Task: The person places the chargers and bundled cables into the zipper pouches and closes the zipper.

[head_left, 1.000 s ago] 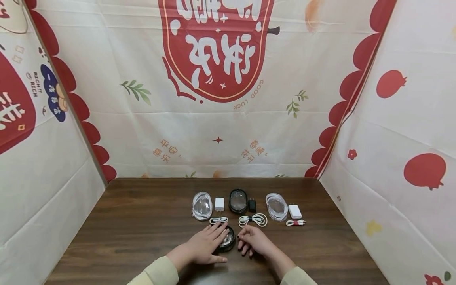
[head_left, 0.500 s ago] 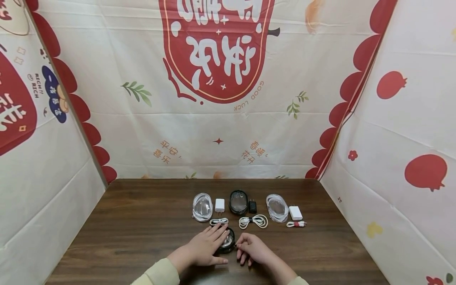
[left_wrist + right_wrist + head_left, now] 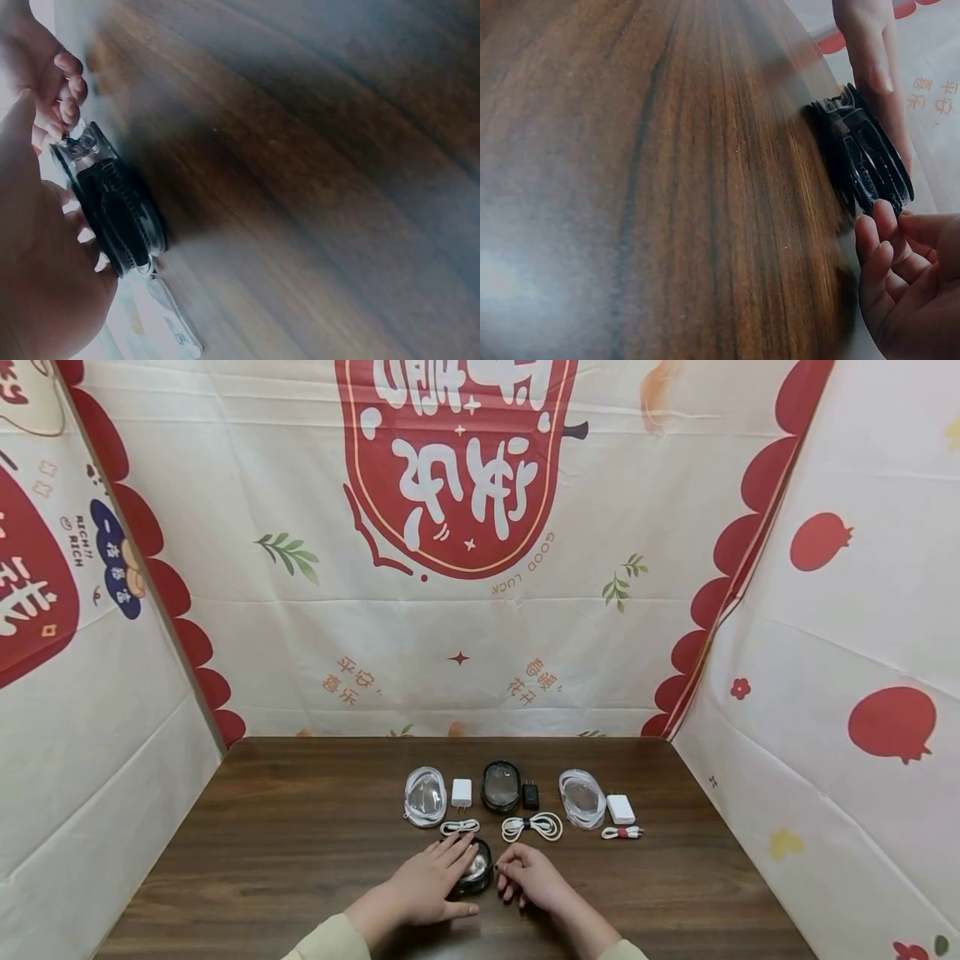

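A small oval clear case with black zippered trim lies on the dark wooden table, near the front. My left hand rests across its top with straight fingers, covering much of it. Something shiny shows through the clear lid; I cannot tell what. At the case's right edge my right hand pinches a small dark tab, which looks like the zipper pull, between thumb and index finger. The right wrist view shows the case's zippered side facing the camera, with the right fingertips at its near end.
Behind stand two white-trimmed clear cases, the left one and the right one, and a black-trimmed one. White chargers, a black charger and bundled white cables lie among them. Printed cloth walls enclose the table.
My right hand has shifted slightly left, closer to the case's edge, still pinching the small tab. The left hand stays on the case. The things behind have not moved.
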Demonstrator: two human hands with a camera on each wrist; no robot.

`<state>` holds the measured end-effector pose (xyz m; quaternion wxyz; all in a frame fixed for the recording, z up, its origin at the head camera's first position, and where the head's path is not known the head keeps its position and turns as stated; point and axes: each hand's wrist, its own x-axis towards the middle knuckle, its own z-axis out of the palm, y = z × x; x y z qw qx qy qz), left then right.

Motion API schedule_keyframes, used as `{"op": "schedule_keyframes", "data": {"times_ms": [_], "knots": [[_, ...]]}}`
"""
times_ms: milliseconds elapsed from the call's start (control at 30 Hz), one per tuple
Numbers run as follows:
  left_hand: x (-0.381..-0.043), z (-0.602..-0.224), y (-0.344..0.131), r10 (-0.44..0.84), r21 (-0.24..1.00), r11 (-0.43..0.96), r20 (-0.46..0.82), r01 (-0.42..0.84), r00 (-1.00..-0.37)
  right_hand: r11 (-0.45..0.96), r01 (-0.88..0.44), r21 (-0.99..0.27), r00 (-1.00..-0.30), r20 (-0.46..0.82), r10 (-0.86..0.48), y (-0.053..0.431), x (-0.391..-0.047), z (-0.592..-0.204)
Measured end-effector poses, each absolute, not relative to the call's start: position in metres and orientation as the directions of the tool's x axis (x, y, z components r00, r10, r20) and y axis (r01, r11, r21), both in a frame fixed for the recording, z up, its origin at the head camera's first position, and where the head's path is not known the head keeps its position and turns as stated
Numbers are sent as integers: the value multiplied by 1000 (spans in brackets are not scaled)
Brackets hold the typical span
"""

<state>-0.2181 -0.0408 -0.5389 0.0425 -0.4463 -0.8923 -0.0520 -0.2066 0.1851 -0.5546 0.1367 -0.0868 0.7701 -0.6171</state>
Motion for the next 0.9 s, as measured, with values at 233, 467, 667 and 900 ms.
{"op": "schedule_keyframes", "data": {"times_ms": [233, 467, 667, 900], "knots": [[-206, -529, -49, 756, 108, 630, 140, 769, -640, 242, 7, -970, -966, -69, -249, 181, -219, -555], [-198, -527, -52, 753, 131, 618, 187, 775, -631, 229, 33, -973, -963, -93, -254, 177, -225, -557], [-207, -533, -42, 803, 74, 568, 166, 819, -572, 231, 32, -972, -961, -93, -259, 180, -225, -560], [-213, -533, -38, 817, 25, 568, 104, 823, -567, 215, 42, -976, -958, -100, -268, 182, -228, -559]]}}
